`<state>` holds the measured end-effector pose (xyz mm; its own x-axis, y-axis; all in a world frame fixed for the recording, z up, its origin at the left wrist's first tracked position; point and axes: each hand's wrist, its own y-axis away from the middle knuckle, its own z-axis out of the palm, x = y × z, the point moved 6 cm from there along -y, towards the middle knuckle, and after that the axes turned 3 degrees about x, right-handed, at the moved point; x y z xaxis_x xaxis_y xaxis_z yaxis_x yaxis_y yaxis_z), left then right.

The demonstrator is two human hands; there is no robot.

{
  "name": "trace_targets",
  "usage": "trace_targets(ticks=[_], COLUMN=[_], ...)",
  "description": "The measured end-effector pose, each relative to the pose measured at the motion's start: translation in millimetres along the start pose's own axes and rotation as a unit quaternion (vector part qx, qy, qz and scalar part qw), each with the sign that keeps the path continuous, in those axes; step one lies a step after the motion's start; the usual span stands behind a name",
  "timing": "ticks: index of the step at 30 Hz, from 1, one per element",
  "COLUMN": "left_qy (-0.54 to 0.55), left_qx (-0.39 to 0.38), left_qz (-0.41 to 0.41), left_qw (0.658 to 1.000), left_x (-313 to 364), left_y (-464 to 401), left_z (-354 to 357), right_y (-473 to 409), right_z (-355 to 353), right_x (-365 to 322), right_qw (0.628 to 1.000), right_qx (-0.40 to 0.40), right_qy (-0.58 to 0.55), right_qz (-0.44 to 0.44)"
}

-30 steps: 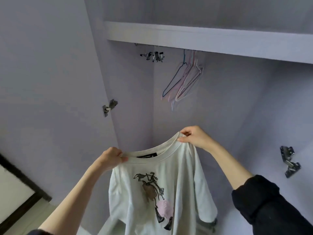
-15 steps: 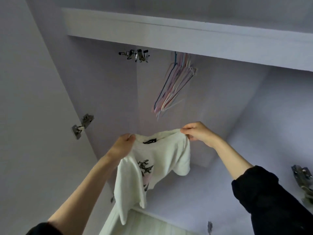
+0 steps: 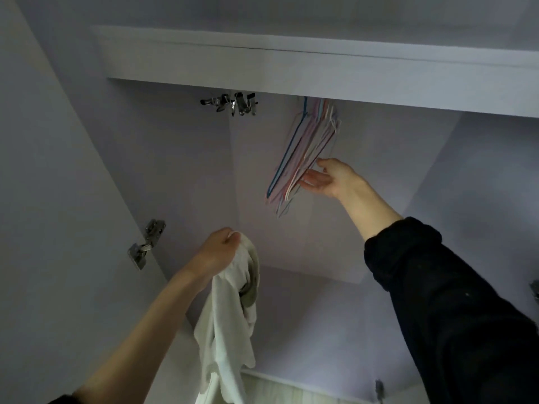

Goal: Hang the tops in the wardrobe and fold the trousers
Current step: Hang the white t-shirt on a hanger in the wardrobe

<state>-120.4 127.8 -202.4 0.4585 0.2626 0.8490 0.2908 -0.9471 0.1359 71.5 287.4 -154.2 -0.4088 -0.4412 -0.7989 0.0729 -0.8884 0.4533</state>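
Left hand (image 3: 217, 252): fingers curled, gripping white top (image 3: 230, 316), hanging. Right hand (image 3: 326, 179): fingers spread, touching hangers (image 3: 303, 153).

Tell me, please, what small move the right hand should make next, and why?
Probably it should close its fingers on one hanger from the bunch of hangers and lift it free. The right hand is open at their lower edge, while the left hand grips the white T-shirt, not yet hung.
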Motion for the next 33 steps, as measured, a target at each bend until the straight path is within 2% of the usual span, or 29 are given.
trace_targets(ticks=[3, 6, 10, 14, 21, 23, 25, 27, 31, 33], left_qy=[0.002, 0.015, 0.006, 0.015, 0.024, 0.024, 0.035, 0.038, 0.011, -0.008], left_qx=[-0.003, 0.002, 0.000, -0.014, -0.029, -0.027, -0.029, -0.028, -0.029, -0.040], left_qz=[0.001, -0.003, -0.014, -0.012, 0.016, 0.019, 0.016, 0.017, 0.020, 0.016], left_qw=[1.000, 1.000, 1.000, 1.000, 0.999, 0.999, 0.999, 0.999, 0.999, 0.999], left_x=[-4, -11, -24, -22, -6, -3, -2, -1, -4, -6], left_y=[1, 3, 7, 9, 12, 13, 15, 16, 16, 16], left_z=[-1, -7, -12, -3, 20, 27, 35, 48, 66, 77], right_y=[-2, -7, -10, -9, 6, 11, 15, 19, 31, 43], right_z=[9, 14, 8, -1, -33, -54, -82, -118, -177, -205], right_x=[1, 3, -4, -18, -41, -39, -32, -18, 26, 50], right_qw=[0.999, 1.000, 0.994, 0.985, 0.968, 0.954, 0.931, 0.920, 0.938, 0.945], right_qx=[-0.002, 0.011, 0.078, 0.111, 0.141, 0.174, 0.232, 0.273, 0.268, 0.257], right_qy=[-0.029, 0.000, 0.050, 0.082, 0.037, 0.092, 0.175, 0.213, 0.185, 0.140], right_qz=[0.021, 0.012, -0.057, -0.106, -0.206, -0.226, -0.220, -0.184, -0.119, -0.143])
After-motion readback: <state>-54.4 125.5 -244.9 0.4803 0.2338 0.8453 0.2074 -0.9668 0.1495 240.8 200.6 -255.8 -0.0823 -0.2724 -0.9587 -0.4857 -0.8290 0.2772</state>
